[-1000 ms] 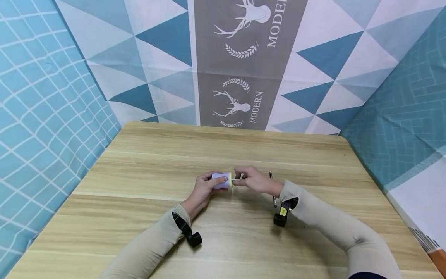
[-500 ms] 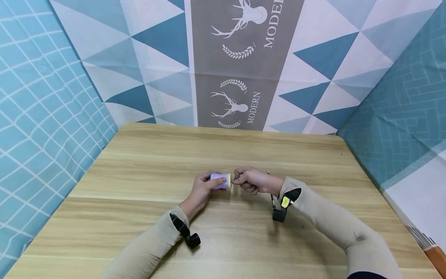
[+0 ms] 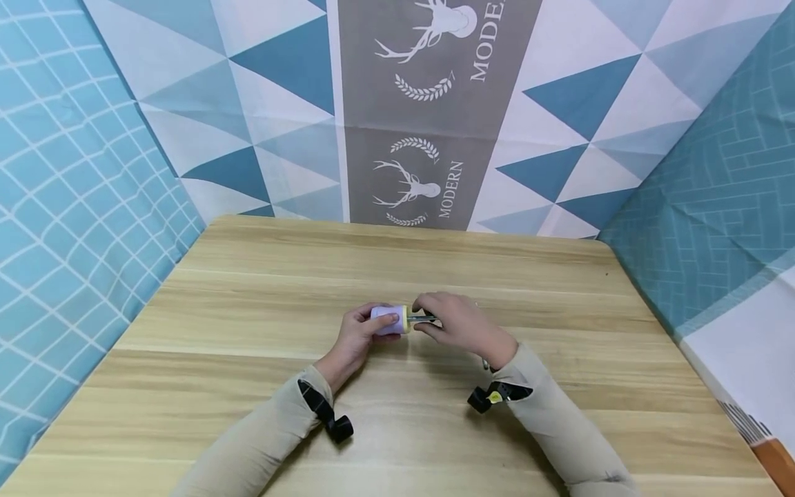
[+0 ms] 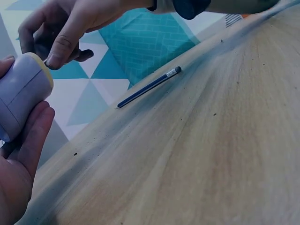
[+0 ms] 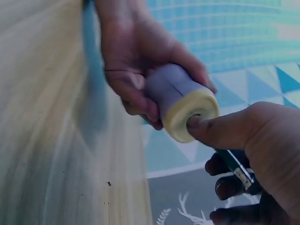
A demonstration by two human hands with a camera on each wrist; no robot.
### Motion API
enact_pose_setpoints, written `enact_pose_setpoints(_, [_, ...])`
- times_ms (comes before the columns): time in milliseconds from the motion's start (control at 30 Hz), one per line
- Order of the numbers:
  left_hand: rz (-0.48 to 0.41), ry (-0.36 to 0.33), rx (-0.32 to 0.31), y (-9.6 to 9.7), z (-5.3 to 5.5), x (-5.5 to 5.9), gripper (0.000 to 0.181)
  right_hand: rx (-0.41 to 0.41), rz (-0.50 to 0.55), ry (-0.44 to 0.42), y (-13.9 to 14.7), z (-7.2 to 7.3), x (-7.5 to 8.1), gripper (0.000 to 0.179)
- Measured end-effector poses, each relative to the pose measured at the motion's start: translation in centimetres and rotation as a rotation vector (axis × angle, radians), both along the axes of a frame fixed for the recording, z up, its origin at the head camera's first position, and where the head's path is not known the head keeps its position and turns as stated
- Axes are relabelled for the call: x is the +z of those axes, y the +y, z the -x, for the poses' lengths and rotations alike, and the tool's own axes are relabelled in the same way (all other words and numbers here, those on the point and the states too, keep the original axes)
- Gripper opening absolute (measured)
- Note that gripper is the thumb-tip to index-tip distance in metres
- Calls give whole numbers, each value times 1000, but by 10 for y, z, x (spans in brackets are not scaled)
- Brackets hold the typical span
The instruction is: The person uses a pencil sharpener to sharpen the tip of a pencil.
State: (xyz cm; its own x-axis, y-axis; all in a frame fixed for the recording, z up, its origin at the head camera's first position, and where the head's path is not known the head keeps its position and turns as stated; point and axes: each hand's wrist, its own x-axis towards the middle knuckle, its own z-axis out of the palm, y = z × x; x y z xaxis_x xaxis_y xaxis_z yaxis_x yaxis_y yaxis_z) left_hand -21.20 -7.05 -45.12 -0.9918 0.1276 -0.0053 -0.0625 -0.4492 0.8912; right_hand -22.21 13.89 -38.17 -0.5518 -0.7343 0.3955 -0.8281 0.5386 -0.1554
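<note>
My left hand (image 3: 352, 342) grips a lavender pencil sharpener (image 3: 388, 322) with a yellow end, held on its side above the table. Its round hole shows in the yellow face (image 5: 180, 124) in the right wrist view. My right hand (image 3: 462, 323) pinches a dark pencil (image 3: 424, 318) that runs into that hole, with the thumb right at the opening. In the right wrist view the pencil's rear part (image 5: 236, 169) sticks out past my thumb, near the curled lower fingers. The pencil's point is hidden inside the sharpener.
A second dark pencil (image 4: 149, 87) lies on the wooden table (image 3: 279, 297), mostly hidden behind my right wrist in the head view. Patterned cloth walls (image 3: 292, 124) stand behind the table and along both sides. Small dark specks dot the tabletop.
My right hand has turned about the pencil, first rolling over with curled fingers, then back with fingers extended along it. The right forearm has swung inward. The left hand keeps its hold on the sharpener.
</note>
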Motion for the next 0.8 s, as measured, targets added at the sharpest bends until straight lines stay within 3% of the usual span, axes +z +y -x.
enact_pose_setpoints(167, [-14,35,-3,0,0,-4,16,122,64,122,1,3,-8,14])
enact_pose_setpoints(300, [-23,80,-12,-3,1,-7,17,165,100,248,-1,8,-17,15])
enact_pose_setpoints(400, [-22,49,-10,-4,1,-4,12,172,145,311,-3,12,-26,15])
enact_pose_setpoints(533, [-8,-11,12,-3,-1,-2,16,187,200,334,-7,16,-36,20])
enact_pose_setpoints(600, [-2,-20,17,-3,-1,-2,17,188,212,295,-9,15,-37,22])
enact_pose_setpoints(667, [-2,-24,20,-3,0,-3,16,174,212,198,-10,13,-35,24])
enact_pose_setpoints(800, [-5,-38,19,-2,1,-2,15,100,207,-94,-10,11,-28,24])
